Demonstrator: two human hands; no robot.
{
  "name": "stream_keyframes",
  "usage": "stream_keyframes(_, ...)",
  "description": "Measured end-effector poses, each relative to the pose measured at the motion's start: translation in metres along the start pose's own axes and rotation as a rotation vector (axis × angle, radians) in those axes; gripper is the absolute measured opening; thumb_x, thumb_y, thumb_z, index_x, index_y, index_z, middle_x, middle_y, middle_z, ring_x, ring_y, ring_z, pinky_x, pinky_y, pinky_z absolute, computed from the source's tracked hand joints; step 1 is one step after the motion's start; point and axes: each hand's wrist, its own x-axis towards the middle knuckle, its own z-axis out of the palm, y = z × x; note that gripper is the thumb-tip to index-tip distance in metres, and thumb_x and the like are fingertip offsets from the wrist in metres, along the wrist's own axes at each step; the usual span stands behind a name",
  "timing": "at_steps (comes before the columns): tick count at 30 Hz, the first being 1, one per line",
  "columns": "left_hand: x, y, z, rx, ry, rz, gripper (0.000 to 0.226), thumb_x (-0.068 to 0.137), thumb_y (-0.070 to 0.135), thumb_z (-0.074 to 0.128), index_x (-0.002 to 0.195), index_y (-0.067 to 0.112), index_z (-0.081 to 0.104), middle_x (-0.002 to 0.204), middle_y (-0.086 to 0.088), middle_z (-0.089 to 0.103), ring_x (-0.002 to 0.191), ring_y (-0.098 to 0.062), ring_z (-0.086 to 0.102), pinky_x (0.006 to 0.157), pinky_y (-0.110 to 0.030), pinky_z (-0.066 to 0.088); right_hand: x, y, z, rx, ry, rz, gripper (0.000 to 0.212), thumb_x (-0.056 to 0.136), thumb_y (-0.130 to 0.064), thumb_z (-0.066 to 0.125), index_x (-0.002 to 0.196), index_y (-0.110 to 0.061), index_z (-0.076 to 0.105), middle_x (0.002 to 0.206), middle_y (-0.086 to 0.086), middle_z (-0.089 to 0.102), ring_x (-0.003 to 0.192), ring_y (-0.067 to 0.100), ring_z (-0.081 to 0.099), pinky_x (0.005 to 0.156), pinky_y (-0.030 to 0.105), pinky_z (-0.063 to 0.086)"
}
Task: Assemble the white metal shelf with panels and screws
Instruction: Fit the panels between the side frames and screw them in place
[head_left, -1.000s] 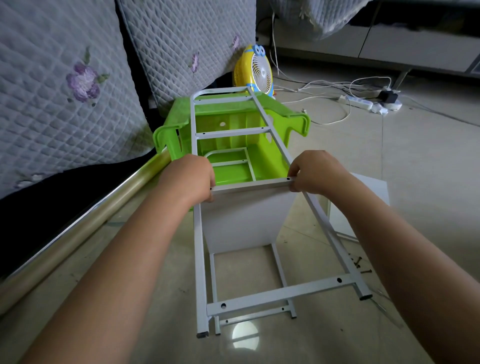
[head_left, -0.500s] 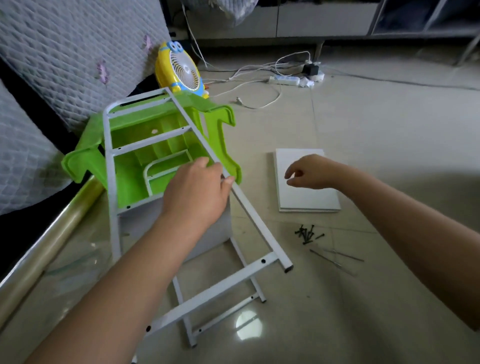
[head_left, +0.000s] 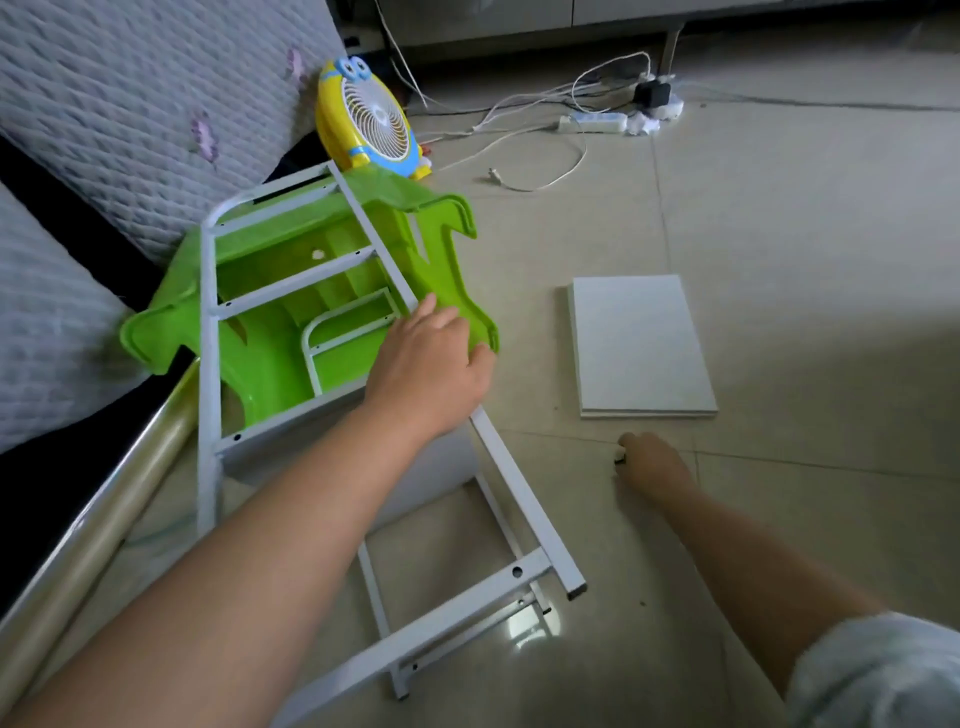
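While the white metal shelf frame (head_left: 210, 395) lies tilted on the tiled floor (head_left: 805, 234), its upper end leans over an overturned bright green plastic stool (head_left: 270, 379). A white panel already sits between its two ladder-like sides, mostly hidden behind the left forearm. The left hand (head_left: 428, 371) rests on the frame's right rail with fingers spread and fairly straight, the thumb toward the stool's edge. The right hand (head_left: 652, 462) reaches down to the floor just below a stack of flat white rectangular panels (head_left: 641, 345); its fingers curl downward, but whether they pinch anything cannot be told. A yellow cartoon-faced desk fan (head_left: 371, 124) stands behind the stool, beside a grey quilted mattress (head_left: 130, 104). A white power strip (head_left: 592, 123) with trailing cables lies further back.
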Motion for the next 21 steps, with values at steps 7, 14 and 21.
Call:
stream_keyframes(7,-0.001,-0.003,0.001,0.033,-0.035,-0.008,0.075,0.077,0.034,0.010,0.140,0.001,0.035,0.154,-0.008,0.021,0.144,-0.019,0.007,0.115,-0.030,0.011,0.019,-0.005,0.008,-0.009,-0.010,0.120,0.019,0.089,-0.003,0.049,0.100,0.001,0.064,0.110,0.018,0.062,0.109,0.031,0.058,0.086,0.033,0.047)
stream_keyframes(14,-0.004,-0.005,0.003,0.020,-0.005,-0.019,0.078,0.074,0.033,0.010,0.140,0.001,0.036,0.154,-0.007,0.023,0.144,-0.019,0.008,0.114,-0.028,0.010,0.021,-0.002,0.005,0.014,-0.015,0.075,0.017,0.087,-0.007,0.052,0.097,0.000,0.065,0.106,0.018,0.064,0.100,0.030,0.061,0.079,0.031,0.049)
stream_keyframes(21,-0.007,-0.004,0.002,0.024,-0.035,-0.011,0.048,0.099,0.020,0.029,0.143,0.002,0.028,0.155,-0.007,0.017,0.144,-0.017,0.004,0.114,-0.026,0.004,0.002,0.007,0.034,-0.021,-0.003,-0.005,0.024,0.090,-0.002,0.041,0.110,-0.003,0.056,0.114,0.015,0.053,0.104,0.027,0.053,0.085,0.031,0.044)
